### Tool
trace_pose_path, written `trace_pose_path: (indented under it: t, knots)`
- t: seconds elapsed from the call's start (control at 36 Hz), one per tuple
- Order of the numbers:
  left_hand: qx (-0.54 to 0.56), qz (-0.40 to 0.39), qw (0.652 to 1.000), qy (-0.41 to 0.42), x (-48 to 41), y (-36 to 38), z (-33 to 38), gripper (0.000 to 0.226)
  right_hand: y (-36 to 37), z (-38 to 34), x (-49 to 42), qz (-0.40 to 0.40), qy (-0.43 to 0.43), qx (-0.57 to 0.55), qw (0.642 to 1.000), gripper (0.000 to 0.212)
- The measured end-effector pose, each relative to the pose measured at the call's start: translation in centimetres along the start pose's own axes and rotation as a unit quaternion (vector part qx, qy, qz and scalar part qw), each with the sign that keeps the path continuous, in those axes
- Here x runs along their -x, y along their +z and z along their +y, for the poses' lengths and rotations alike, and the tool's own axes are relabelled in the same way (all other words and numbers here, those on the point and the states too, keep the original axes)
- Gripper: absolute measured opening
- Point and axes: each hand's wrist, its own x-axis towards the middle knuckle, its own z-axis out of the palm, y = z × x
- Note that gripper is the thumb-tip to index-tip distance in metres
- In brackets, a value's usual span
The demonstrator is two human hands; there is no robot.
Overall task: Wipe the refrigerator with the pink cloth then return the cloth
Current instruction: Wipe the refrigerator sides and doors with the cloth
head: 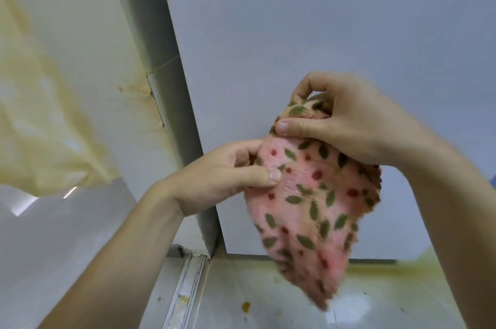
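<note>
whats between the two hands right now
The pink cloth: the left hand pinches its side edge and the right hand grips its top, in the head view.

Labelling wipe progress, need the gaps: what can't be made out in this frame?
Head view only:
- Lower end of the pink cloth is motion-blurred; its back face is turned away.
- Fingers of the left hand and right hand sit behind the cloth, so each grip is partly hidden.
- The refrigerator is cut off by the top and right edges.
- Where the cloth goes back: out of frame.
</note>
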Motion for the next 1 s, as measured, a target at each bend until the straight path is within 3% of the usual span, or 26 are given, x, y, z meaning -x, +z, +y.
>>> trace_pose_path:
  t: [0.11,0.22,0.28,0.33,0.39,0.44,0.53,0.61,0.83,1.0]
  knots:
    - [0.015,-0.031,0.999,-0.037,0.2,-0.4,-0.2,0.034,1.5,1.0,-0.2,0.041,-0.010,0.085,0.995,0.038]
    - [0.057,-0.003,0.996,-0.070,0.9,-1.1,-0.2,0.038,2.5,1.0,-0.3,0.107,-0.086,0.130,0.982,0.046]
    - [0.082,0.007,0.993,-0.086,1.2,-1.6,-0.1,0.044,2.8,0.6,-0.1,0.150,-0.120,0.121,0.974,0.039]
    - [0.112,0.021,0.989,-0.090,1.6,-2.0,0.3,0.048,2.5,-0.2,0.2,0.187,-0.116,0.130,0.967,0.046]
    - [0.143,0.039,0.986,-0.071,1.9,-2.2,1.0,0.049,1.8,-1.5,0.6,0.109,-0.008,0.117,0.987,0.071]
    - [0.175,0.061,0.982,-0.045,2.1,-2.3,1.7,0.052,1.4,-2.3,1.0,-0.051,0.120,0.090,0.987,0.092]
    - [0.199,0.075,0.977,-0.012,2.2,-2.2,2.5,0.047,1.9,-1.7,1.1,-0.206,0.151,0.069,0.964,0.102]
    - [0.212,0.109,0.971,0.001,2.1,-2.0,3.1,0.040,2.7,-1.0,0.9,-0.235,0.160,0.009,0.959,0.108]
    - [0.225,0.135,0.965,0.015,2.1,-1.8,4.1,0.039,4.1,0.5,0.1,-0.151,0.142,-0.140,0.968,0.100]
    - [0.147,0.262,0.953,0.028,2.5,-2.2,5.1,0.035,5.2,0.1,-0.1,-0.011,0.150,-0.364,0.919,0.062]
